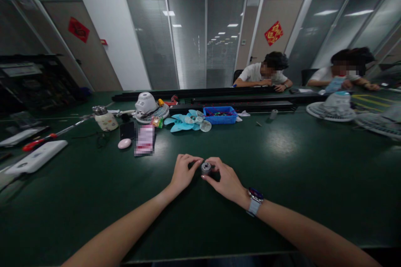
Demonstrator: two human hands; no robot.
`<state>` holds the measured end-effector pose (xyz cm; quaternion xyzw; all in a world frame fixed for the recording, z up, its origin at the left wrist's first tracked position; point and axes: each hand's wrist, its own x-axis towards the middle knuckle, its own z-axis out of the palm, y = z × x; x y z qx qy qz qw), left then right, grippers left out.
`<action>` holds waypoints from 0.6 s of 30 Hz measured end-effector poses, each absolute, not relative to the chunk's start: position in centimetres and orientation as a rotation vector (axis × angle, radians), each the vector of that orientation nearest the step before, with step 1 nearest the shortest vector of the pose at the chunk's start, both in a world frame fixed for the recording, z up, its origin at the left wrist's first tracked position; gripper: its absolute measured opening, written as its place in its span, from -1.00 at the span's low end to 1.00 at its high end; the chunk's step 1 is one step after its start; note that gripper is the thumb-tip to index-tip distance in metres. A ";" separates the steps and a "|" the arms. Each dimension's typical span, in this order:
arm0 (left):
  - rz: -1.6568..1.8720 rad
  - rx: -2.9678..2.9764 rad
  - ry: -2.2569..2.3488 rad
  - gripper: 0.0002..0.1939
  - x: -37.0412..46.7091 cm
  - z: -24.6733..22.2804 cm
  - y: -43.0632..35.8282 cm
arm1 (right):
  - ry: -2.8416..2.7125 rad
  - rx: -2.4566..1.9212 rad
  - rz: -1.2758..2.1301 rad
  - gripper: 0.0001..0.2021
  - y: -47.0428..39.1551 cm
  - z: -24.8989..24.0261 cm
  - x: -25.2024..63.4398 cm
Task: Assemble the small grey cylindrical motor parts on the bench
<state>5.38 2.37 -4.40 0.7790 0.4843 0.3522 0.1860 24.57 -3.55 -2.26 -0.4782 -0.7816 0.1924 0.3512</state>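
A small grey metal cylinder (206, 169) with a dark hole in its top stands upright on the green table in front of me. My right hand (228, 178) grips it from the right, thumb at the near side and fingers behind. My left hand (184, 172) is at the cylinder's upper left edge, thumb and forefinger pinched together. Whatever may lie between those fingertips is too small to make out. A watch (255, 199) is on my right wrist.
Beyond my hands are blue fan blades (184, 122), a blue bin (221, 116) of small parts and a white fan housing (145, 102). A phone (127, 131), jar (105, 119) and power strip (37, 157) lie left. Two people (250, 74) sit across the table.
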 end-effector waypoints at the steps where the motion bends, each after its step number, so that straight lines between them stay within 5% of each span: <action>1: 0.973 2.203 1.363 -0.78 5.4 -4.3 2.3 | -2.025 -1.238 0.494 -0.57 -3.6 -2.2 24.6; 18: 0.943 2.306 1.317 -0.81 5.6 -4.3 1.9 | -2.037 -1.238 0.502 -0.68 -3.6 -2.2 24.6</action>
